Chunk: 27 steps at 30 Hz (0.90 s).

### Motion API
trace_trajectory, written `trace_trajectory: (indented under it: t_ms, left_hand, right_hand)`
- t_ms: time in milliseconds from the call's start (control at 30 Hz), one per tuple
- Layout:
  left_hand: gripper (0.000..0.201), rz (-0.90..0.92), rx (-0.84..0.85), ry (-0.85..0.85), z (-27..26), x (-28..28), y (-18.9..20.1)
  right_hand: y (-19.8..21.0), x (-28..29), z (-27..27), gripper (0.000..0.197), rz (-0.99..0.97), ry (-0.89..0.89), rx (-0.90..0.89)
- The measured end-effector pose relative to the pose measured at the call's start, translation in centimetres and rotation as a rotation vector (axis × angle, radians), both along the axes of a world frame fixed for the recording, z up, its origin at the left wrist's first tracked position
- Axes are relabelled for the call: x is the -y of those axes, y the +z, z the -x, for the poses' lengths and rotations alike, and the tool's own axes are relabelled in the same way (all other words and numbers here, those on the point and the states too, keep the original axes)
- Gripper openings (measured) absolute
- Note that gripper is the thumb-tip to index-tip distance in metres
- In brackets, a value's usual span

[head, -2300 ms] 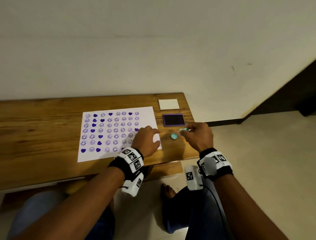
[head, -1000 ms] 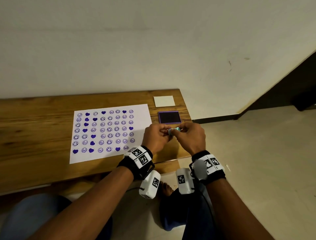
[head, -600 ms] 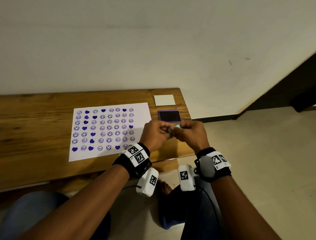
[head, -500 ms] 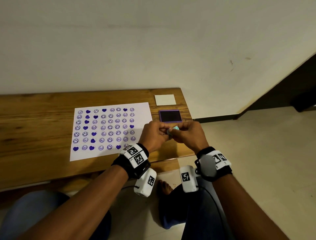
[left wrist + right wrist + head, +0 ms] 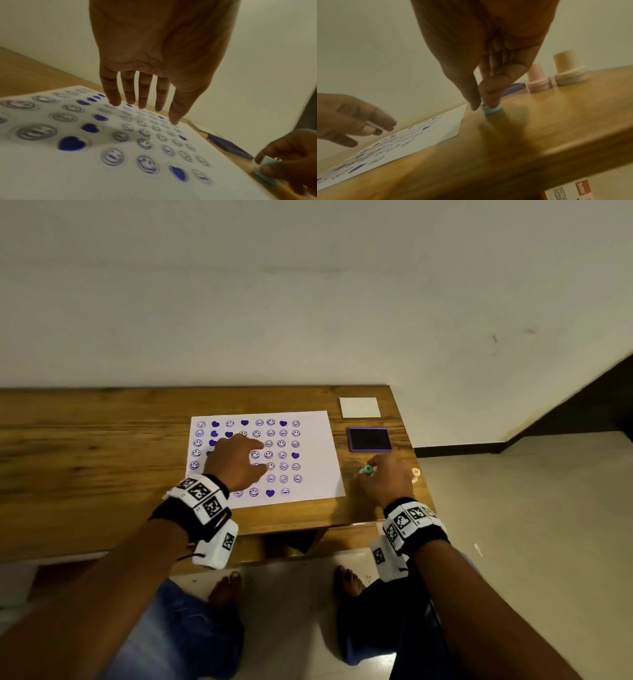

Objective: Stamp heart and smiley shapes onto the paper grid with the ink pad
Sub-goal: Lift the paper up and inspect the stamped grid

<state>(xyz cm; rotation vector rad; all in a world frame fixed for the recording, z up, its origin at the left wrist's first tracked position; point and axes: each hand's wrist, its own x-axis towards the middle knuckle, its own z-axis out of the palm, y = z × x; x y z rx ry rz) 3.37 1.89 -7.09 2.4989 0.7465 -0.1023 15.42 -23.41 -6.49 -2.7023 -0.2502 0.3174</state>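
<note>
The white paper grid (image 5: 317, 463) lies on the wooden table (image 5: 85, 446), printed with purple hearts and smileys. My left hand (image 5: 236, 463) is spread over its middle, fingers (image 5: 142, 97) straight, tips at or just above the sheet, holding nothing. My right hand (image 5: 387, 481) pinches a small teal stamp (image 5: 366, 470) between thumb and fingertips. The teal stamp (image 5: 490, 109) stands on the wood just right of the paper's edge (image 5: 460, 121). The purple ink pad (image 5: 370, 439) lies open behind the right hand.
A white lid (image 5: 359, 407) lies behind the ink pad near the wall. Two more stamps, a pink stamp (image 5: 537, 79) and a cream stamp (image 5: 568, 67), stand by the table's right edge (image 5: 416, 474). The table ends close to my right hand.
Both hands were together on the teal stamp in front of the ink pad. The left hand has let go and moved left over the paper; the right hand keeps the stamp.
</note>
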Motion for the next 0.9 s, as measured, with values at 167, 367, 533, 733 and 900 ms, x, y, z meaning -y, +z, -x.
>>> trace_trajectory:
  t_ms: [167,367,533,733,900]
  left_hand:
    - [0.068,-0.138,-0.22,-0.062,2.4,-2.7,-1.0]
    - [0.072,-0.091,-0.296,-0.121,3.1,-1.8,-1.9]
    - [0.07,-0.067,-0.285,-0.11,2.9,-1.6,-1.5]
    - [0.072,-0.037,-0.256,-0.085,3.0,-1.6,-1.1]
    - [0.072,-0.036,-0.258,-0.091,3.1,-1.7,-1.1]
  right_hand:
    - [1.3,-1.3,1.1,0.043,-0.058,0.044,0.155]
    - [-0.8,-3.7,4.1,0.049,0.133,0.172,0.0]
    - [-2.2,-4.8,7.1,0.059,0.047,0.223,-0.035]
    - [0.4,-7.6,4.2,0.063,-0.763,-0.115,-0.107]
    - [2.5,-8.7,-1.4,0.056,-0.659,-0.147,-0.501]
